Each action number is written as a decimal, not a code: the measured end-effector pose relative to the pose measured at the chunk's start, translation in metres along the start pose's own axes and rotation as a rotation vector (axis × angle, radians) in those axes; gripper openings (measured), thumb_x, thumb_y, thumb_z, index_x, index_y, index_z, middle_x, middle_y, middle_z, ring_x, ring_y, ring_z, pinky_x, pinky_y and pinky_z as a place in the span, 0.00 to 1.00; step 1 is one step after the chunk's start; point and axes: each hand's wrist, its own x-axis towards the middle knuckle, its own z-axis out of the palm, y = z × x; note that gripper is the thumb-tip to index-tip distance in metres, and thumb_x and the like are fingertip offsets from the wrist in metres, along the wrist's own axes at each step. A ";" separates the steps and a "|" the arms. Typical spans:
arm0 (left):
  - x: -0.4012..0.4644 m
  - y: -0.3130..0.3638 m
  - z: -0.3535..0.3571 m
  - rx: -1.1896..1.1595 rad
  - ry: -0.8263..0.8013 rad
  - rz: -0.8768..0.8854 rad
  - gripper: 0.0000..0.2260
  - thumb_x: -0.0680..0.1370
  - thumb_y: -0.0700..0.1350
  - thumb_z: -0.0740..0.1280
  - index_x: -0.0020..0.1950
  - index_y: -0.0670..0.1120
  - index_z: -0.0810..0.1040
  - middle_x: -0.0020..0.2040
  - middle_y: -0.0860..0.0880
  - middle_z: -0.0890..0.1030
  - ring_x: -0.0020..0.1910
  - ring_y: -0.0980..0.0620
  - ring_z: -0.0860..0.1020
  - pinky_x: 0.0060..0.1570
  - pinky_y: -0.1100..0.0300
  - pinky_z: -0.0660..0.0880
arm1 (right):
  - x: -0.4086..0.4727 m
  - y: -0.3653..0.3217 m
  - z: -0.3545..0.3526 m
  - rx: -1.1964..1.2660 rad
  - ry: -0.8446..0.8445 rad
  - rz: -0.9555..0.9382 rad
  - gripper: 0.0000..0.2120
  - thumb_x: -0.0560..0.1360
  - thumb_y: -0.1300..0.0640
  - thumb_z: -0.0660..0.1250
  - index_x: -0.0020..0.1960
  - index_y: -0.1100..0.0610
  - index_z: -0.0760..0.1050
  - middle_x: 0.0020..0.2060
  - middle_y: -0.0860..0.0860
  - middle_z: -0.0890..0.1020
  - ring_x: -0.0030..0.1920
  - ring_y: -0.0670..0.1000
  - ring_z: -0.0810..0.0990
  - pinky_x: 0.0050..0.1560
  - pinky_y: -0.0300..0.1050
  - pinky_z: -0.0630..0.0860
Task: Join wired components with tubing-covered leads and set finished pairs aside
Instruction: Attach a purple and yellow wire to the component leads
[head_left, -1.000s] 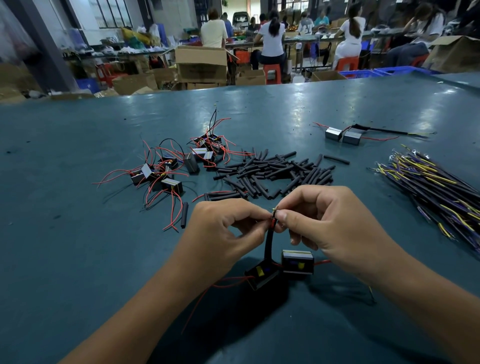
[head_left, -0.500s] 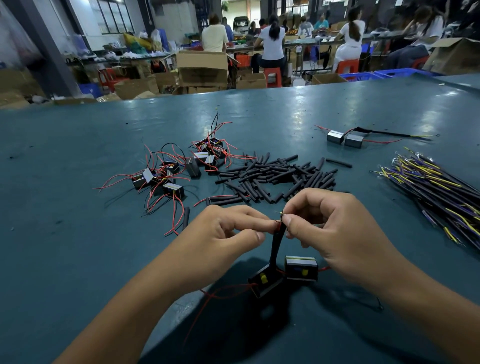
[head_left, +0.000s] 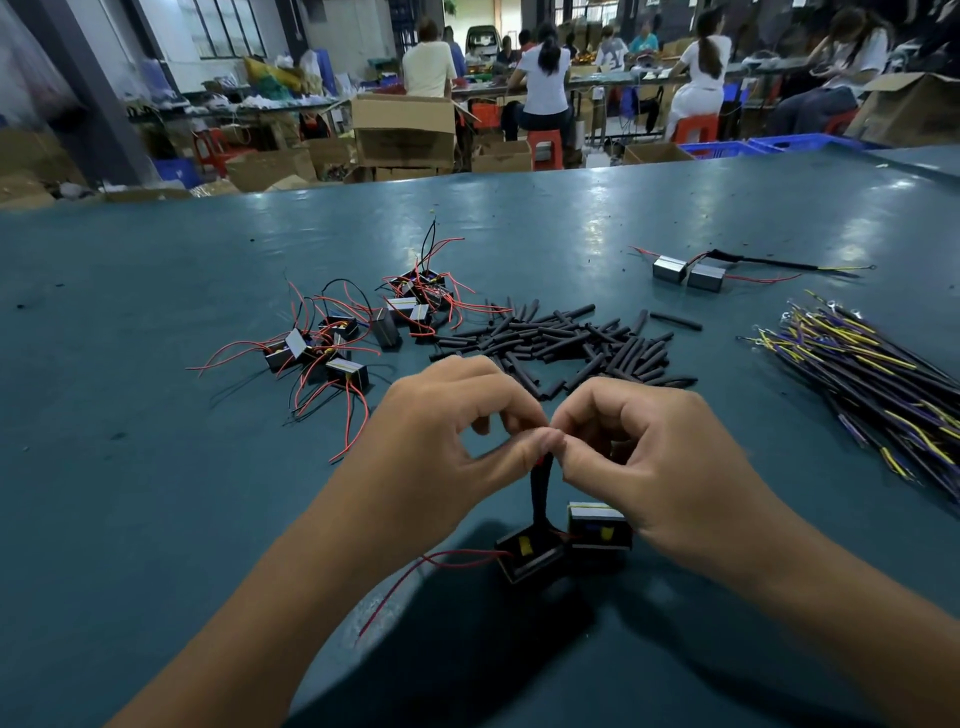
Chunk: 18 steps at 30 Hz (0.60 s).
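My left hand (head_left: 441, 441) and my right hand (head_left: 660, 457) meet fingertip to fingertip above the table, pinching the top of the wire ends that stick out of a black tube (head_left: 540, 493). The tube stands upright between two small black components (head_left: 535, 558) (head_left: 597, 527) that hang just under my hands, close to the table. A thin red lead (head_left: 415, 577) trails from the left component. The wire tips themselves are hidden by my fingers.
A heap of loose black tubing pieces (head_left: 566, 343) lies behind my hands. Several components with red leads (head_left: 353, 338) lie at the left. A finished pair (head_left: 688, 273) rests at the far right, and a bundle of yellow and dark wires (head_left: 872, 384) lies at the right edge.
My fingertips have closed tighter together over the wire ends, which are now covered. The hands and the two components have stayed in about the same place.
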 end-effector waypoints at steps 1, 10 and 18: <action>0.001 0.000 -0.001 0.025 -0.009 -0.002 0.04 0.75 0.48 0.73 0.42 0.48 0.83 0.39 0.56 0.78 0.39 0.57 0.72 0.41 0.70 0.65 | -0.001 -0.001 0.000 -0.002 -0.002 -0.006 0.06 0.74 0.57 0.71 0.39 0.50 0.79 0.26 0.41 0.76 0.25 0.41 0.70 0.28 0.29 0.65; 0.009 0.011 -0.010 0.217 -0.310 -0.069 0.09 0.82 0.53 0.59 0.45 0.51 0.73 0.42 0.58 0.71 0.45 0.56 0.68 0.47 0.56 0.69 | -0.003 -0.002 0.004 -0.010 -0.007 -0.016 0.04 0.74 0.56 0.69 0.40 0.50 0.79 0.27 0.44 0.76 0.26 0.41 0.70 0.28 0.33 0.67; 0.027 0.005 -0.022 -0.140 -0.583 -0.347 0.14 0.83 0.50 0.62 0.37 0.50 0.75 0.31 0.55 0.70 0.33 0.54 0.66 0.35 0.54 0.64 | -0.003 -0.004 0.004 -0.043 -0.019 -0.043 0.05 0.76 0.58 0.70 0.42 0.51 0.79 0.28 0.49 0.78 0.26 0.43 0.70 0.27 0.34 0.66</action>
